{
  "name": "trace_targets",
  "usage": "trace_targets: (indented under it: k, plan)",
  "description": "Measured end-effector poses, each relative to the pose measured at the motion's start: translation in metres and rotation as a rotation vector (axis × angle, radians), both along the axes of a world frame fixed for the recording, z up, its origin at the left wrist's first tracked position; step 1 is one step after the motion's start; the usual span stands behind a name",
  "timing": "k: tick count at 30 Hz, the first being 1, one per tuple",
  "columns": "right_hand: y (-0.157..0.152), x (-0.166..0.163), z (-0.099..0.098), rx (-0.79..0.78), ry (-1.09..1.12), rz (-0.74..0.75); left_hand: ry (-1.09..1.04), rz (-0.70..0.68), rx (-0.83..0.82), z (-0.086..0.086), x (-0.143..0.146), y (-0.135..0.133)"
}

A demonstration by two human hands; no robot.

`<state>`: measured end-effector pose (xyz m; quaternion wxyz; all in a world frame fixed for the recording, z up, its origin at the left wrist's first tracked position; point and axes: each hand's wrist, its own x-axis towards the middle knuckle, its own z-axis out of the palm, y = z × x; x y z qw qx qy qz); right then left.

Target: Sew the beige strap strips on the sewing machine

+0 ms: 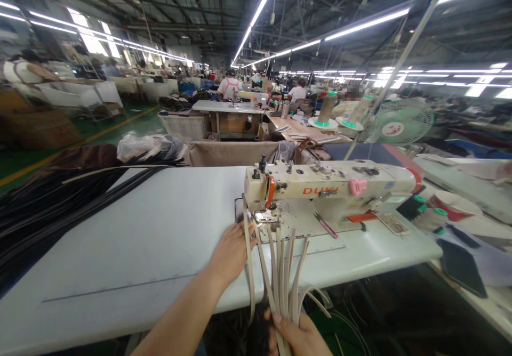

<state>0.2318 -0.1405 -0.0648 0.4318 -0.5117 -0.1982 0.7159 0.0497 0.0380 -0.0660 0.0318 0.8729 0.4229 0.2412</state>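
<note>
The person's left hand (231,249) lies flat on the white table (132,249), fingers stretched toward the needle area of the cream sewing machine (328,185). It presses one beige strap (247,249) against the table, so the hand is narrow, pinning rather than gripping. From this hand, the machine head is at about 2 o'clock, very near.

The right hand (300,334) is at the lower edge of the view, at about 5 o'clock from the left hand. It is closed around a bundle of beige straps (285,270). The straps rise from this fist like a fan and reach up to the presser foot (267,217), where their ends lie on the machine bed. One loose strap hangs over the table edge.

A small pink-handled tool (326,225) lies on the machine bed, at 3 o'clock from the presser foot. A heap of black straps (52,207) covers the far left of the table, at 9 o'clock. Behind the machine, at 12 o'clock, stand thread cones (326,112) and a green fan (402,124). Other people work at tables far behind.
</note>
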Motion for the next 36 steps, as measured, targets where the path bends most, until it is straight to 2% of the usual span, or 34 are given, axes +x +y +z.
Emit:
trace_targets:
  k: [6, 16, 21, 28, 36]
  plan:
    - [0.003, -0.004, 0.018, -0.017, -0.085, 0.019, -0.004, 0.004, -0.023, 0.005, -0.001, -0.001]
    - [0.003, 0.005, -0.012, -0.009, -0.099, -0.078, -0.009, 0.011, -0.013, 0.005, 0.000, -0.002]
    - [0.006, 0.004, -0.005, -0.036, -0.086, -0.107, -0.003, 0.013, -0.011, 0.007, 0.000, -0.003]
    - [0.003, 0.006, 0.013, 0.017, -0.148, -0.077, 0.018, 0.012, 0.005, 0.007, 0.001, -0.003]
    - [0.007, 0.008, 0.001, 0.059, -0.070, -0.111, 0.028, 0.016, -0.016, 0.009, 0.000, -0.003]
